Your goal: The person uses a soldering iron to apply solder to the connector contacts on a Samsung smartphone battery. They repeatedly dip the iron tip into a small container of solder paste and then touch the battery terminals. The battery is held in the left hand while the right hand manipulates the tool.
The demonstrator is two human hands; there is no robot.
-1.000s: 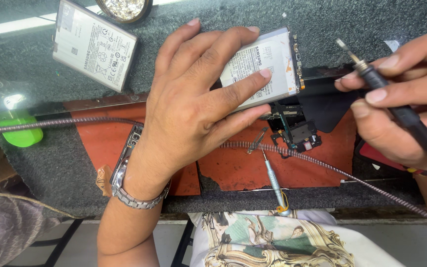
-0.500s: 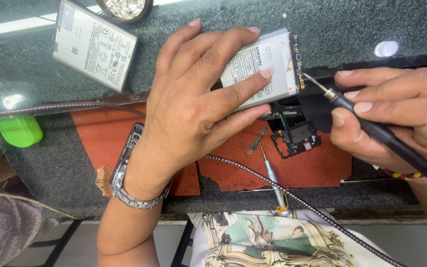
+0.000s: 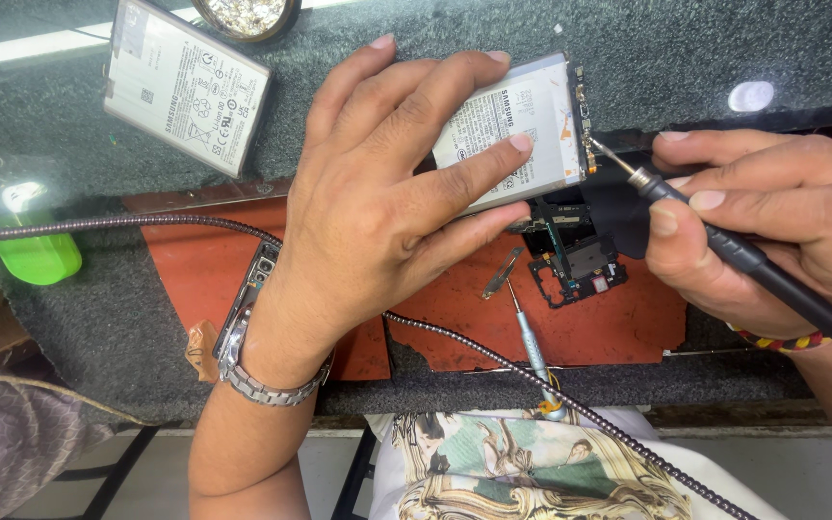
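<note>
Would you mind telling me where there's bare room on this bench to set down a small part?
Bare dark counter lies above the right hand, and between the spare battery and left hand. Orange mat is open below that battery. It's crowded around the circuit board and screwdriver.

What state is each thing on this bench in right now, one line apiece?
left hand: palm down, pressing the held battery.
right hand: gripping the black iron, tip at the battery's edge.
spare battery: lying flat, untouched.
circuit board: exposed on the red mat.
screwdriver: lying loose.
</note>
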